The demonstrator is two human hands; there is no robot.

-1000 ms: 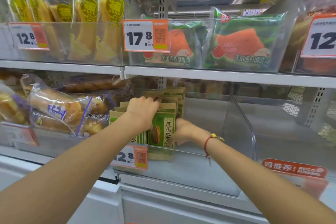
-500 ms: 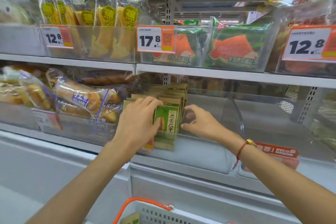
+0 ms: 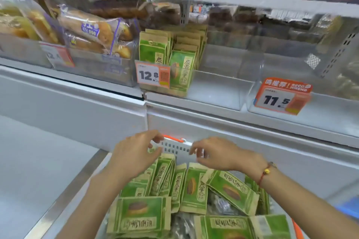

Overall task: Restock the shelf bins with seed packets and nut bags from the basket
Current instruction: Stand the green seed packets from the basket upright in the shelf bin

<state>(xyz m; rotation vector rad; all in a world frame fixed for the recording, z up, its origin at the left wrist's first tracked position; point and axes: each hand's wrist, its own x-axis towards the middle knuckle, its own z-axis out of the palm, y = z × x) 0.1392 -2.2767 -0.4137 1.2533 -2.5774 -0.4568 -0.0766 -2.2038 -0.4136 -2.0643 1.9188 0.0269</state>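
Two short rows of green-and-tan paper seed packets (image 3: 171,52) are stood upright in the clear plastic shelf bin (image 3: 219,91), much of it unfilled. Many more are heaped in the white slotted basket (image 3: 174,146). The left hand (image 3: 134,157) and right hand (image 3: 215,154) are held loosely curled above them, nothing gripped.

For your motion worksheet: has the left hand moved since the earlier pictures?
Yes. The left hand has dropped from the shelf bin down to the basket.

head view looks down, close over basket (image 3: 175,146)
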